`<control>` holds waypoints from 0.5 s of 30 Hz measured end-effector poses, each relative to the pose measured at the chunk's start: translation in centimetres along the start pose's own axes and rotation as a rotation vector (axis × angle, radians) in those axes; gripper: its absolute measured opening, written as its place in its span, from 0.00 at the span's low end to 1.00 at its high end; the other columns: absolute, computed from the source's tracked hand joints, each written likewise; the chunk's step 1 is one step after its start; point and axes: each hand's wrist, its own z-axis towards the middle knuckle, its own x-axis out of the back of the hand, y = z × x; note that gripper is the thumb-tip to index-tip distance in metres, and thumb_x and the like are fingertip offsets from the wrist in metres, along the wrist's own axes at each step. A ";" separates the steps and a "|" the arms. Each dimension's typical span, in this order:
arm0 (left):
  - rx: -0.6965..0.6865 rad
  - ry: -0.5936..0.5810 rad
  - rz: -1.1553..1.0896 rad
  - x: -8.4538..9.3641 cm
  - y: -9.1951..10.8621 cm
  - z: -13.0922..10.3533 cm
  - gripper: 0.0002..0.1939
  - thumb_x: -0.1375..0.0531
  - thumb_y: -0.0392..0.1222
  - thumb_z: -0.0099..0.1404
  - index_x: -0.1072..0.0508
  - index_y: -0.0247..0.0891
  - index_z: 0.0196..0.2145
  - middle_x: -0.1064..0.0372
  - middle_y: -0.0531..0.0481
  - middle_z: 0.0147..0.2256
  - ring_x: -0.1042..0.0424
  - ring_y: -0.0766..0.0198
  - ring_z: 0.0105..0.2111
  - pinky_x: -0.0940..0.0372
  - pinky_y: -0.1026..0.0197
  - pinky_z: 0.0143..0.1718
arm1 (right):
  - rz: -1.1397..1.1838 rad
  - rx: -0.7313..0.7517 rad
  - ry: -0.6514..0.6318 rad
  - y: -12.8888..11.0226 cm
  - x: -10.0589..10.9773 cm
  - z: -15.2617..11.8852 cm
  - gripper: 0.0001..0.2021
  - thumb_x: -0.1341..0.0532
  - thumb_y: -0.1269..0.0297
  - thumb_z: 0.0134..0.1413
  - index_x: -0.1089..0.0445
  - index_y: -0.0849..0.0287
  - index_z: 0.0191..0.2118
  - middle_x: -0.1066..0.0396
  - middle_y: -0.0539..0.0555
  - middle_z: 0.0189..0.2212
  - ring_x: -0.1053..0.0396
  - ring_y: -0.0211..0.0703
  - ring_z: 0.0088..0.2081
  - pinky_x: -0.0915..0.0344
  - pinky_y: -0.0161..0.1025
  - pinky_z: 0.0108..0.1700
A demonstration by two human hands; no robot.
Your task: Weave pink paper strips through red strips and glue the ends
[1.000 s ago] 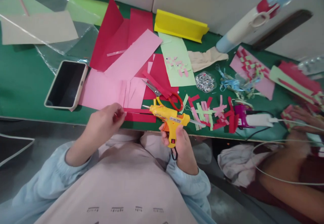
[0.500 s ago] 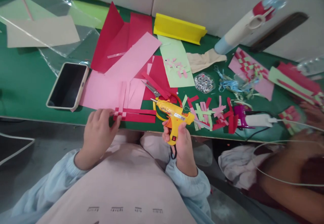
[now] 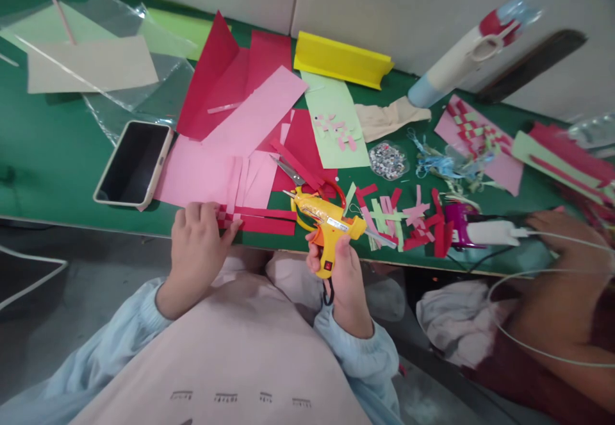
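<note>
My right hand (image 3: pixel 343 261) is closed round the handle of a yellow hot glue gun (image 3: pixel 327 213). Its nozzle points left, and a clear glue stick sticks out of its back. At the table's front edge my left hand (image 3: pixel 196 236) holds a small weave of red and pink paper strips (image 3: pixel 230 216) against the table. The thumb lies on the weave and the fingers cover its left end. Long red strips (image 3: pixel 269 222) run right from it, and pink strips (image 3: pixel 235 181) stand out towards the back. Scissors (image 3: pixel 291 172) with red and yellow handles lie partly behind the glue gun.
A phone (image 3: pixel 133 163) lies at left, beside pink sheets (image 3: pixel 192 165) and red card (image 3: pixel 206 85). Cut strips (image 3: pixel 389 213), a dish of small beads (image 3: pixel 388 159) and a purple holder (image 3: pixel 456 225) are at right. A co-worker's arm (image 3: pixel 571 265) reaches onto the table there.
My left hand has shifted slightly right over the weave, its thumb now reaching farther across it. The glue gun has moved very little. The co-worker's hand has moved left towards the white plug.
</note>
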 end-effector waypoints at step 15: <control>-0.139 0.042 -0.202 -0.5 -2.2 1.9 0.18 0.41 0.51 0.67 0.28 0.39 0.50 0.29 0.37 0.47 0.32 0.45 0.49 0.37 0.43 0.49 | 0.026 0.012 -0.022 0.2 0.3 -0.1 0.27 0.44 0.37 0.58 0.28 0.59 0.37 0.35 0.50 0.26 0.39 0.31 0.21 0.43 0.31 0.22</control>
